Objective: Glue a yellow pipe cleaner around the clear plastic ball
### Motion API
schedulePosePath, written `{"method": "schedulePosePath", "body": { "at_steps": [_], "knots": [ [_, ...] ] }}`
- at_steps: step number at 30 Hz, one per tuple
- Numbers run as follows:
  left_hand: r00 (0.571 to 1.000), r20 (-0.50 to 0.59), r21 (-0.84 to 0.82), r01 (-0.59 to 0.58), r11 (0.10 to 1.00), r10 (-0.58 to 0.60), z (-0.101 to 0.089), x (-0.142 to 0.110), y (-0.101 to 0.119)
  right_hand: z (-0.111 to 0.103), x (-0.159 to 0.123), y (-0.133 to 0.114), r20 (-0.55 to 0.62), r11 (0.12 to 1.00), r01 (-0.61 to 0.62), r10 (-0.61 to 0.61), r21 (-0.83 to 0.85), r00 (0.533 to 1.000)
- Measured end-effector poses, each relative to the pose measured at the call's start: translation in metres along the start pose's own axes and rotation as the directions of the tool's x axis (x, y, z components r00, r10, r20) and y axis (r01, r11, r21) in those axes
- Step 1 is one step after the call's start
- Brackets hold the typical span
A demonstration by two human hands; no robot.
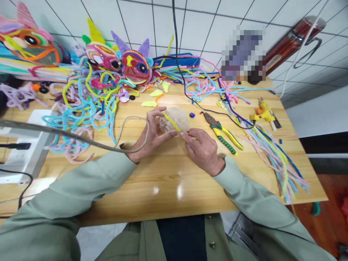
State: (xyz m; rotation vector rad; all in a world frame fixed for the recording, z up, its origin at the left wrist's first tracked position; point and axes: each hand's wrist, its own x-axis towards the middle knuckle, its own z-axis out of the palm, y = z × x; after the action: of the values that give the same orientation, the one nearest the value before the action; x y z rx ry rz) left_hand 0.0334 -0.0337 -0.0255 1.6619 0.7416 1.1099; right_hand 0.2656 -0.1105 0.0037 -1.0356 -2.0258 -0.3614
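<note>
On the surface [168, 203], the right hand's [203, 148] fingers pinch the near end of a yellow strip [172, 122] across a clear ball [182, 115]. The left hand's [152, 135] fingers curve around the ball's left; gripping or not, I cannot tell.

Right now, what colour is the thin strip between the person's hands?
The thin strip is yellow, shown best in the head view.
</note>
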Motion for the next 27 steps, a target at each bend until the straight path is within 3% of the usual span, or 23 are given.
{"method": "schedulePosePath", "body": {
  "at_steps": [10,18,27],
  "knots": [
    [0.999,0.023,-0.01,-0.036,0.999,0.036,0.001,0.0,0.0,0.002,-0.008,0.002,0.065,0.998,-0.025,0.029,-0.065,0.997],
    [0.997,0.012,0.054,-0.076,0.996,0.075,-0.002,0.0,-0.002,0.003,0.003,-0.002,-0.042,0.999,-0.001,-0.001,-0.044,0.999],
    [0.995,-0.01,0.034,-0.101,0.994,0.102,-0.004,0.0,-0.006,0.008,-0.004,0.003,-0.007,0.999,-0.019,0.019,-0.042,1.0]
  ]
}}
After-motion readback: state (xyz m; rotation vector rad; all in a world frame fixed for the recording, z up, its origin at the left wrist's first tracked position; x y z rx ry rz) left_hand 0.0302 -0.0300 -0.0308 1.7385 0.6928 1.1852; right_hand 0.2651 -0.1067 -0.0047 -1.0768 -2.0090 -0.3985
